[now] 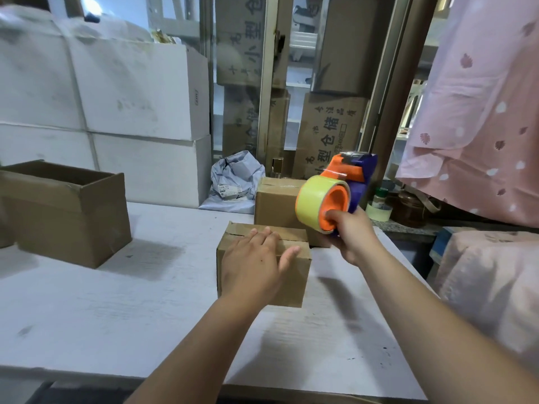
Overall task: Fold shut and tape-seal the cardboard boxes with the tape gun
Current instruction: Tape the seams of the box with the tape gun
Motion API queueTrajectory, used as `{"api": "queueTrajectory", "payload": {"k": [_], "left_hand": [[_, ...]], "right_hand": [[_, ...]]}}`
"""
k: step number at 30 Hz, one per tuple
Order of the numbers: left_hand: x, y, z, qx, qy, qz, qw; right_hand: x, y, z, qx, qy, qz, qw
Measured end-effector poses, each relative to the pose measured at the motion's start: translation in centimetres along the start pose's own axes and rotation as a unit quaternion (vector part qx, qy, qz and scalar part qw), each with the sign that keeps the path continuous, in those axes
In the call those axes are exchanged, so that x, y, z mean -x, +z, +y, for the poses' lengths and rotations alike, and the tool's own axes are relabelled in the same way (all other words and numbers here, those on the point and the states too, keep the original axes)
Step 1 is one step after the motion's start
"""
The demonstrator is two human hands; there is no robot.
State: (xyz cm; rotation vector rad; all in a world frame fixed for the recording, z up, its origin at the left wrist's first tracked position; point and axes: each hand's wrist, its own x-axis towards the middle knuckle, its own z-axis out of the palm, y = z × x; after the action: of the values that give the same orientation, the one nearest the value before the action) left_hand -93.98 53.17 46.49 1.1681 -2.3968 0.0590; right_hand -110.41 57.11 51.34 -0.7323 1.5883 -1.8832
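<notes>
left grip [256,258]: flat on small brown cardboard box [294,275]
right grip [350,237]: clutching orange-purple tape gun [335,193]
tip: pin flaps, tape along seam

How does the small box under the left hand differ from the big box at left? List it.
The small box is smaller than the big box. The small box's flaps are folded shut; the big box stands open. The left hand rests on the small box; no hand touches the big box. Both are brown cardboard.

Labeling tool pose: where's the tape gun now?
Head view, right of centre: the right hand holds the tape gun in the air, up and right of the near box under the left hand.
</notes>
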Motion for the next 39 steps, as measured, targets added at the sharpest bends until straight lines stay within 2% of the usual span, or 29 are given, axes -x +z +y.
{"api": "queueTrajectory", "payload": {"k": [3, 5, 7, 10, 12, 16, 20, 25, 27, 30, 35, 39], "left_hand": [[-0.5, -1.4, -0.1, 0.081, -0.037, -0.034, 0.995], [-0.7, -2.3, -0.2, 0.144, -0.049, -0.051, 0.987], [-1.0, -2.9, -0.5, 0.220, -0.066, -0.041, 0.972], [-2.1, -3.0, -0.7, 0.394, -0.121, 0.036, 0.910], [-2.8, -2.8, -0.4, 0.467, -0.140, 0.096, 0.868], [-4.1, -2.7, 1.4, 0.483, -0.113, 0.135, 0.858], [-5.6, -3.4, 1.8, 0.553, -0.182, 0.113, 0.805], [-5.5, -4.7, 1.4, 0.558, -0.198, 0.234, 0.771], [-5.4, -4.8, 0.9, 0.574, -0.205, 0.245, 0.754], [-5.3, -4.8, 0.3, 0.585, -0.209, 0.229, 0.749], [-4.7, -4.5, -1.2, 0.528, -0.189, 0.254, 0.788], [-4.5, -3.9, -2.3, 0.525, -0.204, 0.227, 0.794]], "right_hand": [[0.2, 1.7, 0.3, 0.114, -0.062, 0.015, 0.991], [0.6, 2.5, 0.5, 0.209, -0.104, 0.019, 0.972], [1.0, 3.0, 0.7, 0.251, -0.154, 0.031, 0.955], [1.4, 3.4, 1.5, 0.286, -0.196, 0.050, 0.937], [1.4, 3.6, 2.2, 0.303, -0.205, 0.066, 0.928], [1.6, 3.7, 2.6, 0.334, -0.230, 0.069, 0.911], [1.6, 3.7, 2.7, 0.345, -0.237, 0.072, 0.906], [1.9, 3.5, 2.6, 0.351, -0.227, 0.070, 0.906], [2.2, 3.4, 2.6, 0.344, -0.222, 0.067, 0.910], [2.4, 3.4, 2.5, 0.338, -0.214, 0.066, 0.914], [2.3, 3.4, 2.5, 0.337, -0.202, 0.061, 0.918], [2.1, 3.1, 2.0, 0.361, -0.180, 0.036, 0.914]]}}
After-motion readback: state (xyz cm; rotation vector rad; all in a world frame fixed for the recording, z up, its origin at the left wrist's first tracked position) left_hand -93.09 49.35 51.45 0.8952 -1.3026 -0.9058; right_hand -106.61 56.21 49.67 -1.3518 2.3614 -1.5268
